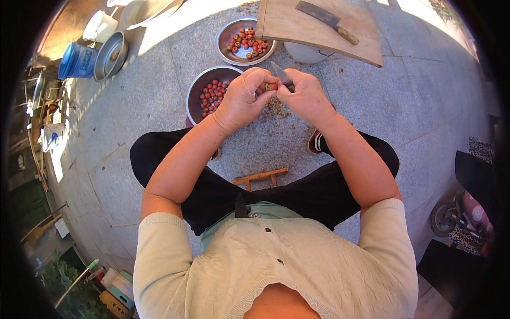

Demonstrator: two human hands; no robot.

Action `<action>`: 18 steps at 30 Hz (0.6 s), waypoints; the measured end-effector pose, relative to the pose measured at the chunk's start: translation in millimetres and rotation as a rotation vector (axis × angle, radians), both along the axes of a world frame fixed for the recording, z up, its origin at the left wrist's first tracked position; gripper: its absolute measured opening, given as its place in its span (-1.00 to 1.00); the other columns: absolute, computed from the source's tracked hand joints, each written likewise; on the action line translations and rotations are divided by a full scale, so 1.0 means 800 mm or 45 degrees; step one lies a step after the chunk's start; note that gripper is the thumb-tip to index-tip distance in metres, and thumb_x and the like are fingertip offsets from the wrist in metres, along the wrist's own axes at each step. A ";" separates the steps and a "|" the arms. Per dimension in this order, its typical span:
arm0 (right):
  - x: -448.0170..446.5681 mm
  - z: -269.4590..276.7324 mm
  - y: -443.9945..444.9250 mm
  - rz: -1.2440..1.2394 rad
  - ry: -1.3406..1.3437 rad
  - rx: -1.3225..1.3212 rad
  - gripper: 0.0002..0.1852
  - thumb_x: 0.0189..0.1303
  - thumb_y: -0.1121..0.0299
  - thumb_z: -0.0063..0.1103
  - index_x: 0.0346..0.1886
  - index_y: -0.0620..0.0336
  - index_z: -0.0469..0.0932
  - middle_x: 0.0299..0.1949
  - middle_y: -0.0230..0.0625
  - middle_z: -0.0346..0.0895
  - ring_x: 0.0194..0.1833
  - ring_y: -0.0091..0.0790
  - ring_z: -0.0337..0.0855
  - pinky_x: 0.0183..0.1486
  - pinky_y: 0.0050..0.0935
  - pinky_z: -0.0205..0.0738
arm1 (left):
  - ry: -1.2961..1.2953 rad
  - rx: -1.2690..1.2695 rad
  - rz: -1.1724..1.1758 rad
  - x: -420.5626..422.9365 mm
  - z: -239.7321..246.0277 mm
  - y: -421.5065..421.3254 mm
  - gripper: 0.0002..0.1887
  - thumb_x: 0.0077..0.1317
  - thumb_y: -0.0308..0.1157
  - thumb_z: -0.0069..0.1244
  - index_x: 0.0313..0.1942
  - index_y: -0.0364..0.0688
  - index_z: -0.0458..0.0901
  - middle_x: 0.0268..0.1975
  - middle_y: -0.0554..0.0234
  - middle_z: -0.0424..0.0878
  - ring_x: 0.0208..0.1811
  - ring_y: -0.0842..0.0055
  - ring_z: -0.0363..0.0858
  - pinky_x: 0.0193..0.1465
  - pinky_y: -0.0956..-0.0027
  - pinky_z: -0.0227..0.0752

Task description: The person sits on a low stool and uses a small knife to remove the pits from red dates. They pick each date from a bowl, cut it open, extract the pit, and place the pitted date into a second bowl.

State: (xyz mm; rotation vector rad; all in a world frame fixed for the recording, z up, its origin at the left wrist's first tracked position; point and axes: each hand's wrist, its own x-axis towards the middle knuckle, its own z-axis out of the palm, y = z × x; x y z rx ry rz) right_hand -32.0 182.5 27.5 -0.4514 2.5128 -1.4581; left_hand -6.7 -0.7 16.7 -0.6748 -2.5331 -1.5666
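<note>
My left hand (248, 93) pinches a small red fruit (272, 86) whose greenish cut end shows. My right hand (305, 93) grips a small knife (282, 74), its blade tip pointing up and to the left beside the fruit. Both hands meet above the paved floor, fingertips close together. Left of my left hand, partly behind it, a metal bowl (193, 87) holds many whole-looking red fruits (212, 95). Beyond the hands, a second metal bowl (223, 54) holds cut, hollowed red fruits (244, 40). The knife's handle is mostly hidden in my right hand.
A wooden board (275, 20) bearing a cleaver (318, 14) lies over a pale pot (305, 54) at the top. Fruit scraps (279, 109) litter the floor between my feet. A low wooden stool (261, 175) shows between my legs. A blue bucket (79, 62) and metal basin (108, 60) stand upper left.
</note>
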 end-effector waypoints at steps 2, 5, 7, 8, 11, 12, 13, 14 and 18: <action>0.002 0.000 -0.001 -0.016 0.021 0.003 -0.79 0.11 0.35 0.19 -0.42 0.33 0.46 -0.53 0.05 0.54 -0.48 0.02 0.58 -0.35 -0.15 0.46 | -0.002 -0.033 -0.002 0.000 0.000 -0.001 -0.73 0.19 -0.63 0.19 -0.11 -0.26 0.57 -0.10 0.20 0.61 -0.26 0.59 0.63 -0.19 0.50 0.57; 0.003 0.002 -0.001 -0.044 0.022 0.063 -0.80 0.11 0.35 0.18 -0.41 0.32 0.47 -0.50 0.06 0.56 -0.44 0.06 0.59 -0.32 -0.14 0.48 | 0.053 -0.053 -0.014 -0.004 0.000 0.000 -0.74 0.18 -0.62 0.18 -0.13 -0.25 0.55 -0.15 0.17 0.60 -0.26 0.46 0.64 -0.20 0.42 0.57; 0.005 0.008 -0.002 -0.070 0.039 0.115 -0.81 0.10 0.35 0.18 -0.40 0.32 0.48 -0.48 0.06 0.57 -0.42 0.07 0.60 -0.31 -0.15 0.49 | 0.136 -0.041 -0.019 -0.006 -0.003 0.002 -0.75 0.16 -0.60 0.17 -0.16 -0.24 0.54 -0.24 0.13 0.57 -0.24 0.27 0.65 -0.22 0.32 0.58; 0.006 0.010 -0.003 -0.082 0.047 0.141 -0.81 0.10 0.35 0.18 -0.40 0.32 0.48 -0.47 0.05 0.57 -0.41 0.07 0.61 -0.30 -0.16 0.50 | 0.160 -0.058 -0.018 -0.006 -0.004 0.002 -0.75 0.16 -0.60 0.17 -0.16 -0.24 0.54 -0.24 0.12 0.57 -0.23 0.24 0.65 -0.20 0.31 0.58; 0.007 0.009 -0.001 -0.069 0.061 0.177 -0.81 0.10 0.36 0.19 -0.39 0.32 0.49 -0.48 0.02 0.58 -0.41 0.04 0.62 -0.30 -0.19 0.51 | 0.249 -0.158 0.007 -0.011 -0.010 0.001 -0.74 0.17 -0.61 0.17 -0.14 -0.25 0.53 -0.20 0.14 0.59 -0.20 0.30 0.64 -0.17 0.34 0.58; 0.006 0.011 0.002 -0.116 0.087 0.142 -0.82 0.11 0.36 0.19 -0.39 0.32 0.49 -0.48 0.01 0.58 -0.42 0.03 0.62 -0.30 -0.19 0.51 | 0.289 -0.228 0.041 -0.013 -0.017 -0.005 -0.74 0.20 -0.61 0.17 -0.12 -0.25 0.52 -0.17 0.17 0.61 -0.20 0.41 0.65 -0.16 0.39 0.57; 0.004 0.015 0.007 -0.163 0.113 0.107 -0.82 0.12 0.36 0.19 -0.38 0.32 0.50 -0.49 0.00 0.58 -0.42 0.02 0.62 -0.30 -0.20 0.51 | 0.328 -0.299 0.074 -0.014 -0.024 -0.010 -0.73 0.22 -0.61 0.17 -0.10 -0.25 0.51 -0.13 0.21 0.63 -0.19 0.51 0.66 -0.15 0.43 0.57; 0.002 0.019 0.012 -0.211 0.138 0.072 -0.82 0.13 0.36 0.19 -0.38 0.32 0.50 -0.49 -0.01 0.58 -0.42 0.01 0.62 -0.30 -0.21 0.51 | 0.110 -0.134 0.100 -0.013 -0.029 -0.017 -0.75 0.26 -0.60 0.14 -0.07 -0.25 0.51 -0.12 0.22 0.63 -0.17 0.53 0.65 -0.13 0.43 0.57; -0.006 0.040 0.028 -0.100 -0.012 0.232 -0.82 0.22 0.37 0.16 -0.36 0.33 0.51 -0.48 0.00 0.61 -0.42 0.02 0.64 -0.31 -0.21 0.50 | -0.527 0.544 0.062 -0.012 -0.014 -0.019 -0.79 0.42 -0.54 0.00 0.03 -0.26 0.49 -0.06 0.26 0.63 -0.13 0.61 0.62 -0.08 0.47 0.54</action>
